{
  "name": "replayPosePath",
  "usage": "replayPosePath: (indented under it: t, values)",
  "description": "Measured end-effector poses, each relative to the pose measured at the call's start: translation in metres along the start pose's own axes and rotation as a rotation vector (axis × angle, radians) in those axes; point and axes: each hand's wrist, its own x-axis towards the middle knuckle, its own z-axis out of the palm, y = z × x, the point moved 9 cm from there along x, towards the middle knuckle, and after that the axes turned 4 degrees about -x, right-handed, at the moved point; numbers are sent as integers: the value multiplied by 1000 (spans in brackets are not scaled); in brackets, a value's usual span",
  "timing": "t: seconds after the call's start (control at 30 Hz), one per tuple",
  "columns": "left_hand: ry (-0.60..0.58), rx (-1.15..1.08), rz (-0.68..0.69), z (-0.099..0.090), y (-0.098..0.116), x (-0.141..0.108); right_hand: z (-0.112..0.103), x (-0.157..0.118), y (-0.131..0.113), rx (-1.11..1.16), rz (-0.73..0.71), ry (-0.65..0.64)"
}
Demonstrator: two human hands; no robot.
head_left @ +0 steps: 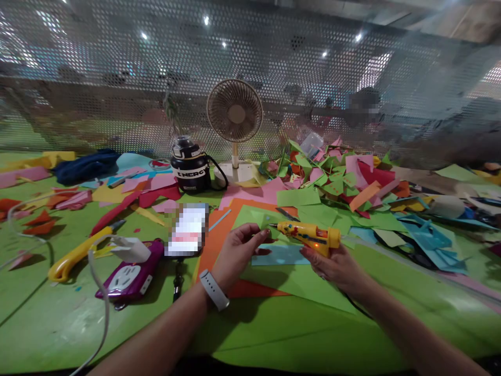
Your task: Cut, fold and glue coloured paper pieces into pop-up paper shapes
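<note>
My right hand (332, 266) is wrapped round the grip of a yellow hot glue gun (301, 232), whose small orange light glows. The gun's dark nozzle points left, close to the fingertips of my left hand (245, 245). Those left fingers are drawn together in a pinch; whatever lies between them is too small to make out. A pale watch band circles that wrist. Beneath both hands are a light blue paper strip (279, 255), a green paper sheet (313, 284) and an orange paper sheet (213, 245).
Left of my hands lie a phone (187, 230), a purple power strip (135, 274) with a white plug, and a yellow-handled tool (80, 253). Farther back stand a black bottle (190, 167) and a fan (235, 112). Paper scraps (336, 177) pile up at right, before a perforated screen (293, 62).
</note>
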Motion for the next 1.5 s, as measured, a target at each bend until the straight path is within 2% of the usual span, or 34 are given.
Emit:
replayPosePath:
  t: [0.53, 0.67, 0.83, 0.97, 1.1, 1.23, 1.3, 1.5]
  values:
    - [2, 63, 32, 0, 2, 0, -2, -1, -4, -22, 8, 26]
    - [3, 168, 134, 1, 9, -2, -2, 0, -7, -92, -32, 23]
    - [15, 376, 315, 2, 23, -8, 5, -4, -15, -201, -139, -48]
    - [4, 447, 350, 5, 27, -9, -4, -12, -20, -469, -178, 34]
    - [38, 312, 239, -2, 21, -5, -27, -27, -31, -789, -298, 173]
    - [110, 167, 150, -10, 19, -3, -72, -46, -19, -994, -286, 316]
    - [132, 125, 138, -12, 20, -3, -99, -57, -5, -1049, -220, 361]
    - [140, 72, 111, -14, 18, -2, -184, -90, 39, -1104, 126, 491]
